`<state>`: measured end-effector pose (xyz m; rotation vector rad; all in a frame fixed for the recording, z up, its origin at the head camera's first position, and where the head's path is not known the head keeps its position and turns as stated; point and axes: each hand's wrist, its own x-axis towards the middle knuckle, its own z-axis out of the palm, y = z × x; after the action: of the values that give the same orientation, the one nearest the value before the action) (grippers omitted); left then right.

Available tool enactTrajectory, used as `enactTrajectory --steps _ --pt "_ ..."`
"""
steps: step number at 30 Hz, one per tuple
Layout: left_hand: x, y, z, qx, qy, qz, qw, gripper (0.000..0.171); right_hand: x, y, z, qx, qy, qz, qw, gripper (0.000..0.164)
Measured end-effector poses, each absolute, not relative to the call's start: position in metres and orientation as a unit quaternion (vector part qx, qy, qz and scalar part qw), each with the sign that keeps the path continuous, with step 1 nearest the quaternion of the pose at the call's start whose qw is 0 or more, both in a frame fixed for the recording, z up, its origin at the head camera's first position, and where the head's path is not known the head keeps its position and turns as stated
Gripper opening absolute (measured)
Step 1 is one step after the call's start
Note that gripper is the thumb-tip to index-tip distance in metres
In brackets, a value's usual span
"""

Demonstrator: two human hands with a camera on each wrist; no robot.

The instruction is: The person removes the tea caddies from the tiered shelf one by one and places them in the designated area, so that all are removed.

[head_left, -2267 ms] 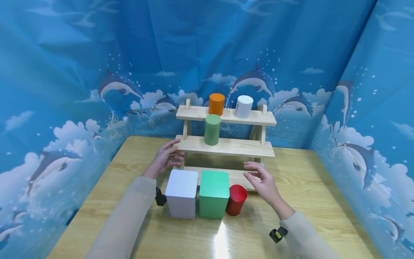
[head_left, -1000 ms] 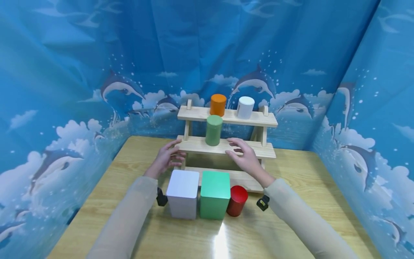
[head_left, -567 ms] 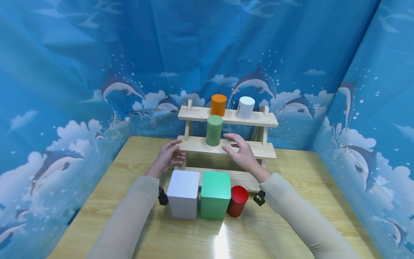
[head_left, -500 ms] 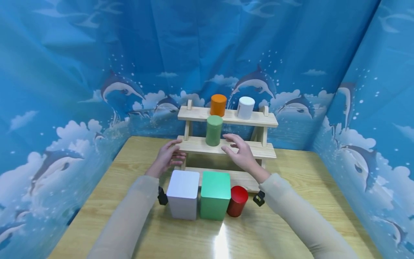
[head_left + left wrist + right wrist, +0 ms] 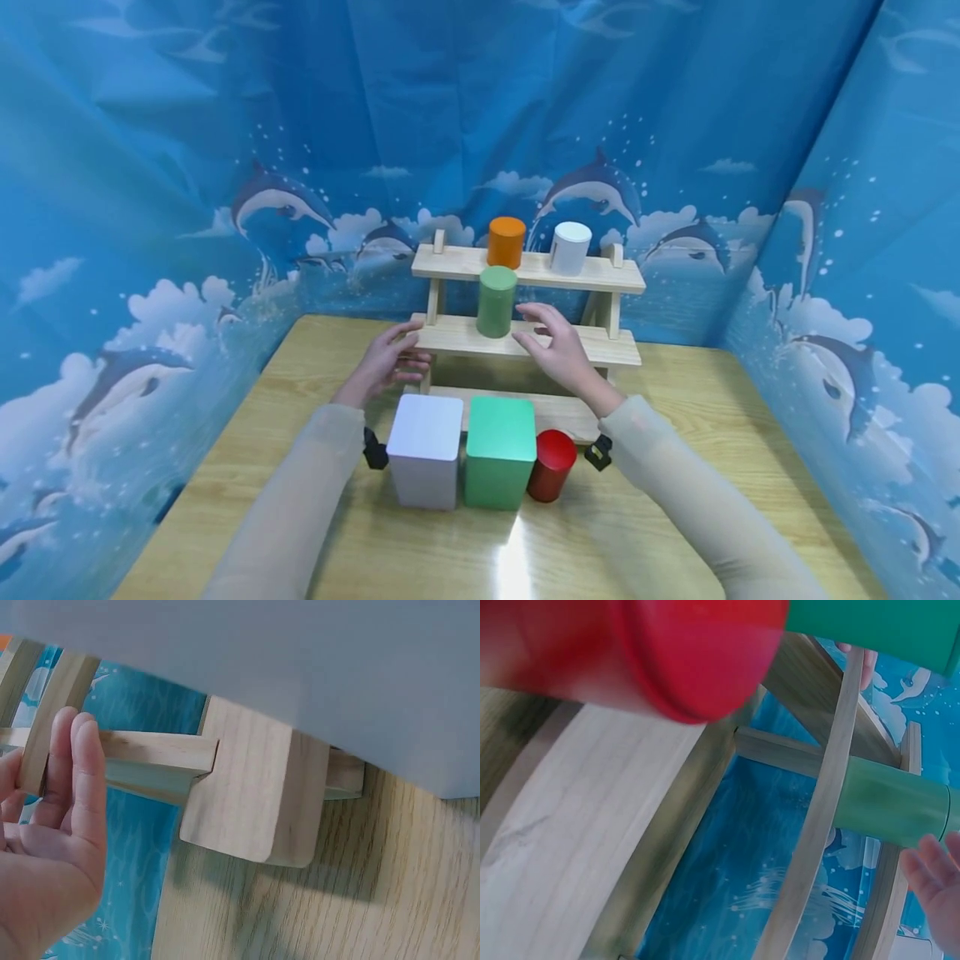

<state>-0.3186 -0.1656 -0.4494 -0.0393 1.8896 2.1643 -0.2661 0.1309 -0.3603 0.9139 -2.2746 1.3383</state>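
A green cylindrical canister (image 5: 497, 302) stands upright on the middle step of a three-step wooden display stand (image 5: 577, 343). My right hand (image 5: 561, 348) is just to its right, fingers parted and curved, holding nothing. A narrow gap separates the fingertips from the canister in the head view. At the left end of the middle step, my left hand (image 5: 381, 362) holds the board's edge. In the left wrist view, digits of the left hand (image 5: 60, 832) lie on both sides of that board.
On the top step stand an orange cylinder (image 5: 506, 243) and a white cylinder (image 5: 570, 249). In front of the stand are a white box (image 5: 425, 454), a green box (image 5: 500, 454) and a red cylinder (image 5: 552, 467). A blue dolphin-print curtain (image 5: 480, 108) encloses the table (image 5: 675, 433).
My right hand has moved up and left, from in front of the stand's right side to beside the green canister, slowing lately. The left hand stays at the step's end.
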Motion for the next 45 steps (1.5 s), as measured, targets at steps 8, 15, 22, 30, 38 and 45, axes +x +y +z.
enactTrajectory --steps 8,15,22,30,38,45 --pt "-0.324 -0.167 -0.453 -0.017 0.638 0.755 0.151 0.042 -0.297 0.133 -0.373 0.296 -0.823 0.451 0.176 0.041" --pt "-0.326 -0.168 -0.453 -0.015 0.626 0.764 0.158 0.042 -0.311 0.126 -0.364 0.274 -0.824 0.465 0.17 0.046" --pt "-0.327 -0.168 -0.453 -0.011 0.63 0.758 0.166 0.041 -0.318 0.117 -0.36 0.246 -0.836 0.468 0.146 0.051" --pt "-0.322 -0.168 -0.446 0.005 0.631 0.755 0.176 0.041 -0.327 0.112 -0.358 0.232 -0.85 0.447 0.153 0.052" --pt "-0.312 -0.167 -0.434 0.026 0.641 0.743 0.19 0.043 -0.334 0.107 -0.359 0.227 -0.877 0.409 0.11 0.055" --pt "-0.318 -0.167 -0.445 0.021 0.63 0.755 0.179 0.042 -0.34 0.101 -0.36 0.212 -0.866 0.438 0.115 0.049"
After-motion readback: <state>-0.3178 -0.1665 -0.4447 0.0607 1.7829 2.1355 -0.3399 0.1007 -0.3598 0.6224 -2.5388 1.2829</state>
